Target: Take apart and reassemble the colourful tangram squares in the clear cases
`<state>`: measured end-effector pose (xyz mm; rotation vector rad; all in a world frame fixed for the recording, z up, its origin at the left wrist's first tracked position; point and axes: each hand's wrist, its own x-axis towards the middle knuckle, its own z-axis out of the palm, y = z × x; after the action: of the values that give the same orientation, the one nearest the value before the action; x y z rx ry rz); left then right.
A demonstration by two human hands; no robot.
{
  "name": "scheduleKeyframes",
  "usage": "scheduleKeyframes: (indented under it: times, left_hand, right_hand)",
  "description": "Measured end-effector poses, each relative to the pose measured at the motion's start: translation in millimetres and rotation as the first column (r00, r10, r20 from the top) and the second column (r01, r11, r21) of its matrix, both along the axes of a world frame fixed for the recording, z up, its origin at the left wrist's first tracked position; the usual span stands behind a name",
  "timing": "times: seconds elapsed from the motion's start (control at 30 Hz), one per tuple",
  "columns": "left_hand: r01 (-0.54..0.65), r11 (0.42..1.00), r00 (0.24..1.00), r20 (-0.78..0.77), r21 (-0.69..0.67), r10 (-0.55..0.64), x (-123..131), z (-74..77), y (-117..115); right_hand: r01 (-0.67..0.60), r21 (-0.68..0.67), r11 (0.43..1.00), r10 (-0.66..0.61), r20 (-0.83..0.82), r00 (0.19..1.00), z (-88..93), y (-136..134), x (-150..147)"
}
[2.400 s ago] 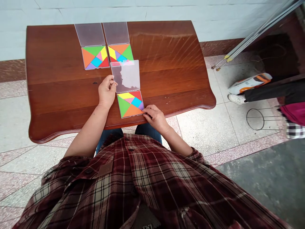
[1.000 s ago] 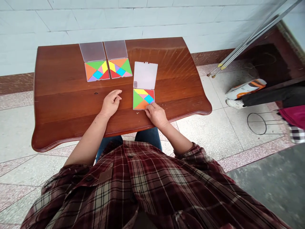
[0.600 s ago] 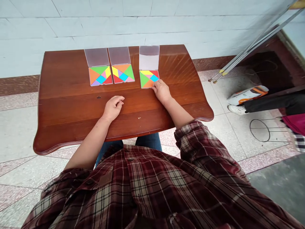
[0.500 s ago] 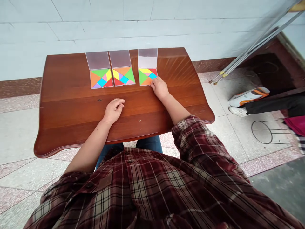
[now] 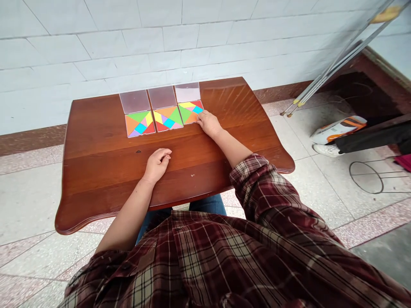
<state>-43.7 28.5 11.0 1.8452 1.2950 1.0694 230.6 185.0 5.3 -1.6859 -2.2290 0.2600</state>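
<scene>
Three tangram sets lie side by side in flat cases with clear lids folded back. The left tangram case [image 5: 140, 124] and the middle tangram case [image 5: 167, 119] hold bright pieces forming rectangles. My right hand [image 5: 209, 124] is closed on the near right corner of the right tangram case [image 5: 189, 111], its fingers hiding that corner. This case sits against the middle one, slightly tilted. My left hand [image 5: 157, 164] rests on the wooden table [image 5: 99, 167], nearer to me, its fingers loosely curled together with nothing seen in them.
A white tiled wall [image 5: 154, 47] stands behind the table. On the right, crutches [image 5: 334, 64] lean by the wall. A white and orange bag [image 5: 340, 128], another person's shoe [image 5: 327, 150] and a wire ring stand [image 5: 366, 177] are on the floor.
My right hand has slid the right tangram case leftward, closing the gap to the middle one. My left hand stays on the table. The view has tipped upward slightly.
</scene>
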Motion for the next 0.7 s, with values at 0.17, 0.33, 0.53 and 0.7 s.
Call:
scheduleKeyframes:
  times: [0.17,0.33,0.53,0.7]
  left_hand:
    - [0.001,1.000,1.000,0.016,-0.014,0.000,1,-0.6,0]
    - [-0.004,1.000,1.000,0.003,0.010,0.004,1,0.2,2]
    - [-0.055,0.998,0.995,0.083,-0.019,0.057,4,-0.5,0]
    - [-0.203,0.977,0.968,0.134,-0.071,0.211,-26,4.2,28]
  right_hand:
    - [-0.025,0.020,1.000,0.025,-0.015,1.000,2.5,-4,3]
    - [0.000,-0.001,1.000,0.000,-0.034,0.999,12.4,-17,3]
    - [-0.053,0.048,0.997,0.063,-0.253,0.965,15.5,-86,-4]
    - [-0.182,0.078,0.980,0.198,-0.350,0.916,-2.5,-157,-14]
